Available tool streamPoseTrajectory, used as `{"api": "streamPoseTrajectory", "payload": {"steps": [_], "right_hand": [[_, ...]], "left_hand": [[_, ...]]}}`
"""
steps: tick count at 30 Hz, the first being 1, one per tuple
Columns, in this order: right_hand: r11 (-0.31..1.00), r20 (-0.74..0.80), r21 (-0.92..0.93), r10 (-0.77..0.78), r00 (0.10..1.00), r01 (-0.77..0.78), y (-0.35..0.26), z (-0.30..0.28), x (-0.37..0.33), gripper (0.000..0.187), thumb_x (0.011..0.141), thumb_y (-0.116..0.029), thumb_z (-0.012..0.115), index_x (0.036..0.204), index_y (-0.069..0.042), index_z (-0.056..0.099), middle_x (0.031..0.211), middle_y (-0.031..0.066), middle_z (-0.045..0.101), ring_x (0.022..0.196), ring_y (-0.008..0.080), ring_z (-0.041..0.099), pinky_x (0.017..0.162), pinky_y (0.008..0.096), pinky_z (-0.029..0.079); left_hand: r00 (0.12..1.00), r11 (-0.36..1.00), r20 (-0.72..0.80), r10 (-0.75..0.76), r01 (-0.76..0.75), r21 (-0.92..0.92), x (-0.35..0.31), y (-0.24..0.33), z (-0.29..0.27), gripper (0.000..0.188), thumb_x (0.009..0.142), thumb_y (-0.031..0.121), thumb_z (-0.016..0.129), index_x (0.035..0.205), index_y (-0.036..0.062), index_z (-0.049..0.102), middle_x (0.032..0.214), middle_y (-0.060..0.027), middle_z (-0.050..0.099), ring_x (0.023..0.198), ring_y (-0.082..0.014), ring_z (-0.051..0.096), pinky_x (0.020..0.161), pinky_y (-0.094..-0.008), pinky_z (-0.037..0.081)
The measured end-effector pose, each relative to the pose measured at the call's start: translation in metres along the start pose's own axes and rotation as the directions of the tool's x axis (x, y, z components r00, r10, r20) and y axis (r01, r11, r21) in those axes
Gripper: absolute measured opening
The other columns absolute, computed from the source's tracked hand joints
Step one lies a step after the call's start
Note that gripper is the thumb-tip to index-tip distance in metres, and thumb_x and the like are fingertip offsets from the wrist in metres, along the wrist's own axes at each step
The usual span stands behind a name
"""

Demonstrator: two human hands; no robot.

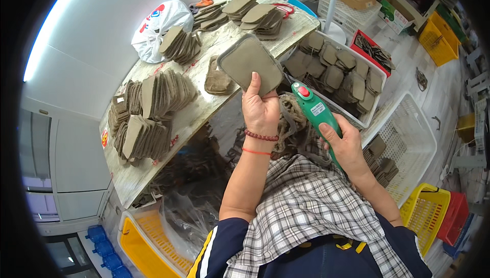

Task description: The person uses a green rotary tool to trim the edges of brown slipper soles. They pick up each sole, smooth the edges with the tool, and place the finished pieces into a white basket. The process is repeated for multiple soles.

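Note:
My left hand (pixel 260 112) is closed on the lower edge of an olive-brown fabric pad (pixel 250 64), a square with rounded corners, thumb on its face. The pad is held up in front of the table's edge. In my right hand (pixel 347 143) is a green handheld electric cutter (pixel 314 107) with a red button, its narrow tip pointing at the pad's right side. Whether the tip touches the pad I cannot tell. Behind the hands hangs a tangle of trimmed strips (pixel 291 117). Beside the held pad, a small stack of pads (pixel 218 81) lies near the table edge.
Several stacks of pads (pixel 158 94) stand on the worn table (pixel 204 107), with a white plastic bag (pixel 166 23) at its back. To the right, a white crate (pixel 378 107) holds pads, next to another white basket (pixel 421 140). A yellow crate (pixel 148 255) sits at lower left.

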State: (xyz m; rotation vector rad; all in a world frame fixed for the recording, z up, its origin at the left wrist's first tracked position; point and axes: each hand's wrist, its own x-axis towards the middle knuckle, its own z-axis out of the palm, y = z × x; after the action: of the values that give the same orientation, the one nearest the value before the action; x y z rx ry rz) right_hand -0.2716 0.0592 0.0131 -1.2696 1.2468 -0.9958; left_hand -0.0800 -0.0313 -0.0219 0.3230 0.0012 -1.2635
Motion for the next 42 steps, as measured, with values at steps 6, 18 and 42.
{"api": "streamPoseTrajectory", "payload": {"steps": [6, 18, 42], "right_hand": [[0.999, -0.031, 0.029, -0.014, 0.999, 0.014, -0.003, -0.002, 0.000, 0.044, 0.092, -0.033, 0.065, 0.116, 0.003, 0.059, 0.073, 0.0001, 0.058, 0.059, 0.0055, 0.050, 0.054, 0.0220, 0.043], [0.998, -0.052, 0.038, -0.039, 0.998, 0.041, -0.013, -0.017, 0.010, 0.044, 0.092, -0.035, 0.065, 0.115, 0.002, 0.060, 0.075, 0.0006, 0.058, 0.063, 0.0056, 0.052, 0.055, 0.0220, 0.045], [0.947, 0.149, -0.302, -0.068, 0.987, 0.111, -0.005, -0.074, -0.010, 0.047, 0.087, -0.035, 0.070, 0.116, -0.001, 0.060, 0.082, 0.0058, 0.065, 0.072, 0.0114, 0.059, 0.067, 0.0275, 0.049]], "left_hand": [[0.998, 0.995, 0.058, -0.038, 0.032, 0.095, -0.014, -0.020, 0.006, 0.035, 0.089, 0.005, 0.064, 0.122, 0.0069, 0.053, 0.116, -0.0043, 0.062, 0.106, -0.0195, 0.060, 0.093, -0.0353, 0.050], [0.977, 0.962, 0.062, -0.204, 0.189, 0.196, -0.043, -0.032, -0.007, 0.033, 0.091, 0.003, 0.061, 0.123, 0.0065, 0.052, 0.117, -0.0048, 0.062, 0.106, -0.0180, 0.060, 0.092, -0.0332, 0.050], [0.869, 0.531, 0.087, -0.487, 0.215, 0.820, -0.034, 0.055, -0.008, 0.042, 0.081, -0.011, 0.061, 0.121, 0.0001, 0.055, 0.107, -0.0076, 0.065, 0.096, -0.0156, 0.064, 0.084, -0.0299, 0.052]]}}
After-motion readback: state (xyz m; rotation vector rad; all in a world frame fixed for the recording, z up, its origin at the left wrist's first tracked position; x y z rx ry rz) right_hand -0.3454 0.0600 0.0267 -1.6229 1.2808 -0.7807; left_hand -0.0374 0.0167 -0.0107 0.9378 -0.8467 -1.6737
